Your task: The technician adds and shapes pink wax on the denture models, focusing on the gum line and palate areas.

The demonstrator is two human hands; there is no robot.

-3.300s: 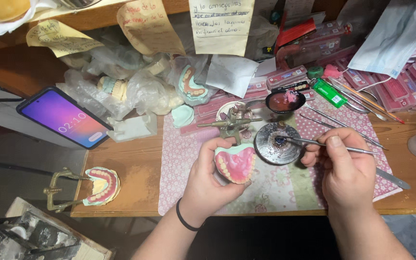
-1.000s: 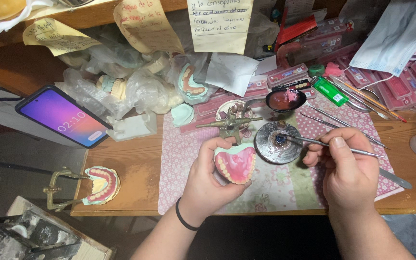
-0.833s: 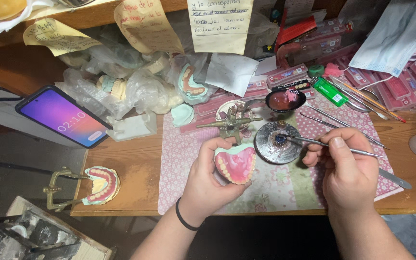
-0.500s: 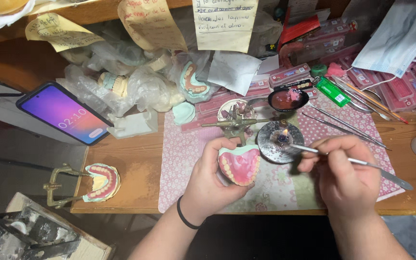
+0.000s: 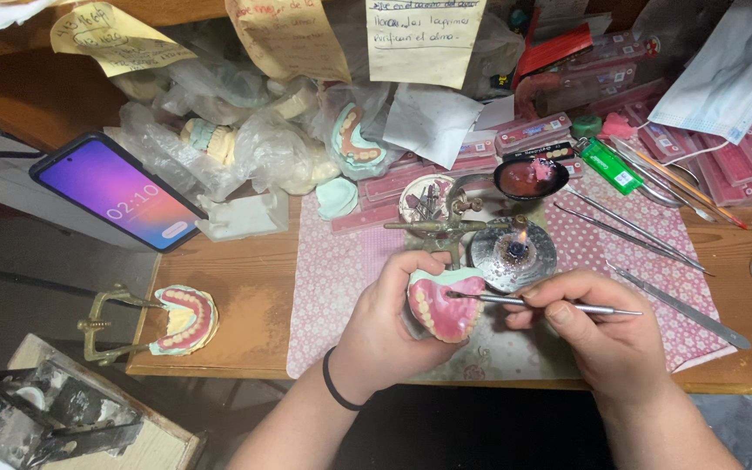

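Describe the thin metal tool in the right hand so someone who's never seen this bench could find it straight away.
Start at the pink patterned mat on the wooden bench, then the small lit burner near its middle. Just below it, the right hand pinches a slim metal tool. Unlike the instruments lying flat to the right, its tip touches the pink denture in the left hand.

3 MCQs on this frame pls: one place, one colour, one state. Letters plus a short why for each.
1. Where is the smartphone?
A. left of the patterned mat
B. on the mat
C. in the right hand

2. What colour is the lighter?
A. blue
B. green
C. white

3. What state is the small burner in?
A. lit
B. unlit
C. capped

Key: 1 A, it lies at the bench's left edge, clear of the mat. 2 B, its body is green. 3 A, a small flame shows at its centre, behind the denture model in the left hand.
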